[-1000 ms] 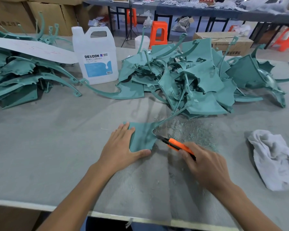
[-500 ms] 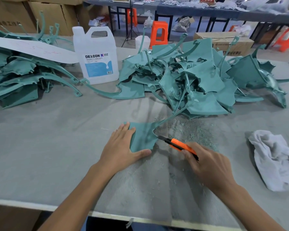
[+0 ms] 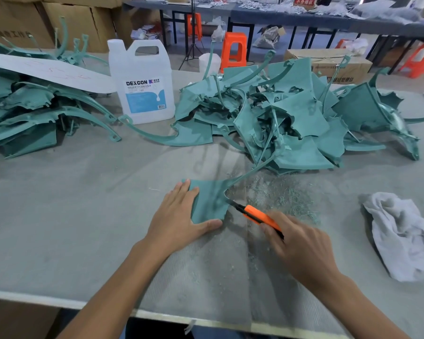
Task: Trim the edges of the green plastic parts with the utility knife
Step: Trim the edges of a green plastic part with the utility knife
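A green part [image 3: 209, 199] lies flat on the table [image 3: 59, 204], front and centre. Its broad panel is nearest the person. Its thin curved stem runs away up and to the right, toward the big pile [image 3: 291, 118] of like parts, so the long axis goes from near-left to far-right.

The left hand [image 3: 179, 221] presses down on the panel's left side, fingers straight and together, with the thumb stretched along the near edge. The panel's right edge is bare, and there the knife [image 3: 257, 216] meets it. The dark blade tip touches the edge just below where the stem springs off. The orange handle slants back down and to the right into the right hand [image 3: 301, 248], whose fingers curl round it.

The edge to be cut thus lies up and to the left of the knife hand, nearly in line with the blade. The holding hand sits on the far side of the panel from the blade. A stroke along that edge looks likely to stay clear of the fingers, though the thumb tip lies near the panel's lower corner.

Green shavings [image 3: 279, 194] litter the table just right of the part. A rag [image 3: 402, 236] lies well off to the right. A white jug [image 3: 142, 81] stands behind, between the pile and a second heap [image 3: 30, 113] at far left.
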`<action>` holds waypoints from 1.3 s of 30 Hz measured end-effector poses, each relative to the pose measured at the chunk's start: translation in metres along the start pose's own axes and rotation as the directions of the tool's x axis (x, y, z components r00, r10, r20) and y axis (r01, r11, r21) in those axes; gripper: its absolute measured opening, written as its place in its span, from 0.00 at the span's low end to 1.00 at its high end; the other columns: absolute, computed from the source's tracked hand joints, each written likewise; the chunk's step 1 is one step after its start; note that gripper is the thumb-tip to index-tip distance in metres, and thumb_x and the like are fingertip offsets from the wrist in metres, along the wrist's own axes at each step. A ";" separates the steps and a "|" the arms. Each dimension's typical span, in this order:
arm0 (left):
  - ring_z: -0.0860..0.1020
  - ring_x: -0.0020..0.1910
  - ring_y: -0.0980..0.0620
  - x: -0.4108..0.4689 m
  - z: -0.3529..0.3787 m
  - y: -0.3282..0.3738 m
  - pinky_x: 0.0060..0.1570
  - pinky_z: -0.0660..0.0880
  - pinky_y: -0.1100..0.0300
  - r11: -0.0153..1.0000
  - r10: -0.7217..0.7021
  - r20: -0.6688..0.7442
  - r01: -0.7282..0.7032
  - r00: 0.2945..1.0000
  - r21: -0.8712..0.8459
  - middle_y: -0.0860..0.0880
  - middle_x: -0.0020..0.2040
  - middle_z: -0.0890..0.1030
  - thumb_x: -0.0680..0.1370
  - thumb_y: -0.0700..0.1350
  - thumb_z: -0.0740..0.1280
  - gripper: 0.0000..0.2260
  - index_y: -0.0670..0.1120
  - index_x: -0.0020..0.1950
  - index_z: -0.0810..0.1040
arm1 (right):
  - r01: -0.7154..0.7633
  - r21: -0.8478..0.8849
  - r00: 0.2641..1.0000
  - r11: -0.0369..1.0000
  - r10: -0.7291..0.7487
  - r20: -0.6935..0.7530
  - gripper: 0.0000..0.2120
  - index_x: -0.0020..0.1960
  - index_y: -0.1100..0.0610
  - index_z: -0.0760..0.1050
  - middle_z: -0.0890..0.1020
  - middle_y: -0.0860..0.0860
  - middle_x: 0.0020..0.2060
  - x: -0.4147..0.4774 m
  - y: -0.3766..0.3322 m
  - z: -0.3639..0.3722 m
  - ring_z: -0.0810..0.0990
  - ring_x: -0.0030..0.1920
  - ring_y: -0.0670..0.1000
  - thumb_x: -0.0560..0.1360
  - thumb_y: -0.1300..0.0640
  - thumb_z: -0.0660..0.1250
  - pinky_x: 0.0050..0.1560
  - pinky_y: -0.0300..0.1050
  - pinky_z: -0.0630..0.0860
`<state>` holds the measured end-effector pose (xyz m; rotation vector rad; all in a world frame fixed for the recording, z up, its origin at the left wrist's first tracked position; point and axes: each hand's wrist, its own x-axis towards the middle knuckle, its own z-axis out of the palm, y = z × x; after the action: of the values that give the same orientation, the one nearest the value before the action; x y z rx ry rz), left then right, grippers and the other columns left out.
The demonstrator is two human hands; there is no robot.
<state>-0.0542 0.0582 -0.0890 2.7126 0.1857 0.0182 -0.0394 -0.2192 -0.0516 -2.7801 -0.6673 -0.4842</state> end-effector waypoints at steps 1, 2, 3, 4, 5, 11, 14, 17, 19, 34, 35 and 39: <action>0.42 0.81 0.56 0.000 0.000 0.000 0.78 0.43 0.54 1.000 -0.001 0.001 0.001 1.000 -0.001 0.53 0.83 0.45 0.64 0.85 0.53 0.54 0.54 0.82 0.53 | 0.001 -0.002 1.000 1.000 -0.001 0.004 0.08 0.47 0.49 0.78 0.80 0.46 0.33 0.000 0.000 0.000 0.78 0.26 0.54 0.77 0.46 0.69 0.24 0.42 0.63; 0.42 0.81 0.56 0.000 0.000 -0.001 0.78 0.43 0.55 1.000 -0.001 0.002 0.001 1.000 -0.001 0.53 0.83 0.45 0.63 0.85 0.53 0.55 0.54 0.82 0.53 | -0.007 -0.003 1.000 1.000 0.007 0.006 0.08 0.47 0.49 0.78 0.80 0.46 0.33 0.000 0.000 -0.001 0.78 0.27 0.54 0.77 0.46 0.69 0.24 0.42 0.63; 0.42 0.81 0.55 0.000 0.000 -0.001 0.78 0.43 0.55 1.000 -0.001 0.001 0.001 1.000 0.000 0.53 0.83 0.45 0.63 0.85 0.52 0.55 0.54 0.82 0.53 | -0.017 -0.001 1.000 1.000 0.017 0.002 0.07 0.47 0.49 0.78 0.80 0.46 0.33 0.000 0.000 -0.002 0.78 0.27 0.54 0.77 0.46 0.69 0.24 0.42 0.62; 0.42 0.81 0.55 0.000 0.001 -0.001 0.78 0.44 0.55 1.000 -0.001 -0.001 0.001 1.000 0.002 0.53 0.83 0.45 0.63 0.85 0.52 0.55 0.53 0.82 0.53 | -0.023 0.009 1.000 1.000 0.023 -0.009 0.07 0.46 0.49 0.78 0.80 0.46 0.32 0.000 0.000 -0.003 0.78 0.26 0.54 0.77 0.46 0.70 0.24 0.41 0.61; 0.43 0.81 0.55 0.001 0.001 -0.001 0.78 0.44 0.55 1.000 0.000 -0.005 0.000 1.000 0.004 0.53 0.83 0.46 0.63 0.85 0.52 0.55 0.53 0.82 0.54 | -0.020 0.026 1.000 0.999 0.020 -0.019 0.07 0.46 0.49 0.78 0.79 0.45 0.32 -0.001 -0.002 -0.003 0.77 0.26 0.54 0.78 0.47 0.69 0.24 0.41 0.60; 0.43 0.81 0.54 0.000 0.001 0.000 0.79 0.45 0.53 1.000 0.005 -0.006 -0.005 1.000 -0.012 0.52 0.83 0.46 0.64 0.84 0.52 0.54 0.52 0.82 0.54 | 0.025 0.017 1.000 1.000 -0.024 -0.011 0.09 0.44 0.49 0.76 0.80 0.46 0.32 -0.007 -0.014 0.002 0.79 0.27 0.55 0.77 0.45 0.69 0.25 0.42 0.59; 0.43 0.81 0.54 -0.001 -0.002 0.004 0.79 0.45 0.53 1.000 -0.009 0.000 0.009 1.000 -0.005 0.51 0.83 0.46 0.66 0.83 0.54 0.53 0.52 0.82 0.54 | -0.007 0.029 1.000 1.000 0.007 -0.011 0.13 0.46 0.49 0.77 0.80 0.46 0.34 -0.007 -0.017 0.004 0.80 0.28 0.56 0.77 0.41 0.61 0.26 0.42 0.61; 0.43 0.81 0.52 -0.005 -0.008 0.005 0.78 0.44 0.53 0.996 0.009 0.066 -0.015 0.998 0.088 0.51 0.83 0.45 0.62 0.86 0.50 0.57 0.54 0.83 0.49 | -0.111 0.076 0.994 0.991 0.112 -0.007 0.11 0.51 0.47 0.78 0.82 0.45 0.37 -0.009 -0.014 0.007 0.82 0.32 0.58 0.79 0.41 0.62 0.28 0.44 0.67; 0.46 0.78 0.50 -0.012 -0.011 0.001 0.76 0.47 0.50 0.986 0.041 0.124 -0.060 0.991 0.156 0.52 0.82 0.46 0.57 0.88 0.49 0.60 0.57 0.82 0.46 | -0.173 0.115 0.983 0.978 0.178 -0.034 0.08 0.53 0.47 0.78 0.82 0.47 0.36 -0.010 -0.009 0.008 0.82 0.32 0.59 0.78 0.45 0.67 0.28 0.46 0.70; 0.76 0.68 0.52 -0.039 -0.006 0.026 0.64 0.74 0.53 0.985 0.151 -0.255 -0.166 0.955 -0.038 0.52 0.69 0.78 0.73 0.79 0.46 0.44 0.49 0.70 0.78 | -0.256 0.390 0.966 0.885 0.214 0.148 0.18 0.58 0.37 0.72 0.79 0.41 0.34 -0.040 -0.034 -0.016 0.79 0.33 0.46 0.75 0.33 0.53 0.34 0.46 0.75; 0.78 0.66 0.52 -0.041 -0.006 0.028 0.62 0.76 0.54 0.984 0.143 -0.268 -0.165 0.953 -0.061 0.52 0.67 0.79 0.73 0.79 0.46 0.43 0.49 0.69 0.79 | -0.263 0.411 0.964 0.873 0.217 0.155 0.17 0.58 0.36 0.72 0.79 0.40 0.34 -0.042 -0.035 -0.019 0.78 0.33 0.46 0.75 0.32 0.53 0.33 0.43 0.74; 0.82 0.51 0.51 -0.047 -0.012 0.038 0.46 0.77 0.57 0.974 0.119 -0.328 -0.174 0.937 -0.143 0.56 0.56 0.84 0.75 0.77 0.47 0.39 0.51 0.62 0.82 | -0.257 0.471 0.966 0.844 0.209 0.153 0.15 0.53 0.41 0.72 0.78 0.41 0.35 -0.049 -0.039 -0.027 0.76 0.33 0.48 0.75 0.33 0.55 0.32 0.43 0.73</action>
<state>-0.0966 0.0228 -0.0622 2.5298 0.0687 0.4958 -0.1065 -0.2135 -0.0389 -2.3619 -0.3887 -0.1061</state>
